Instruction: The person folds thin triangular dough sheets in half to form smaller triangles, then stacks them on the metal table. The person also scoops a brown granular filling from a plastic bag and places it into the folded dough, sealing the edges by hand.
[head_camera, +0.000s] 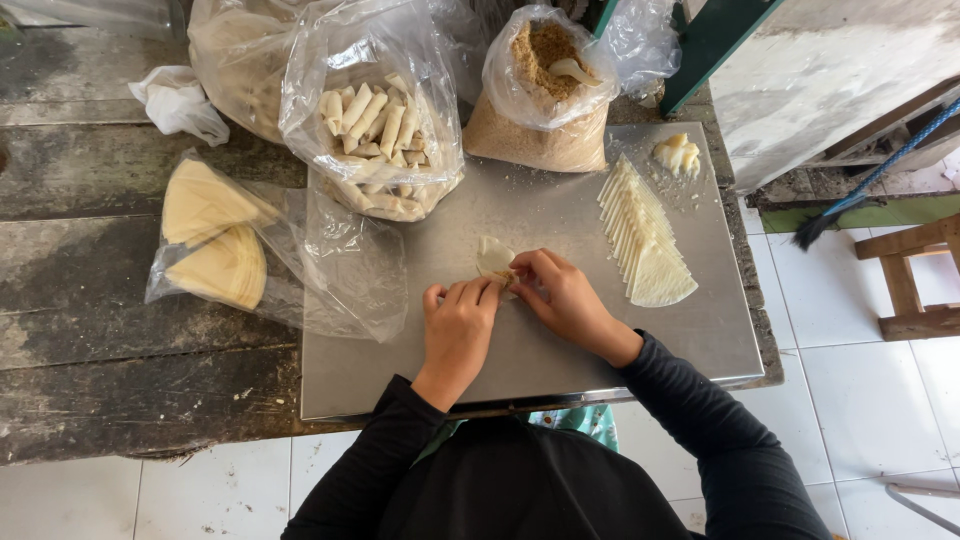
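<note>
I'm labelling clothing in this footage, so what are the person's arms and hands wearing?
Both arms are covered by long, plain black sleeves that end at the wrists, of one piece with a black top. The left hand and right hand are bare: no gloves, and no rings, watch or bracelets show. The sleeves carry no visible pattern or marking.

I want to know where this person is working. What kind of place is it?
Probably a small home or workshop food-making spot. Both hands fold a thin wrapper on a metal tray, beside a fanned stack of wrappers, a bag of finished rolls and a bag of crumbly filling.
</note>
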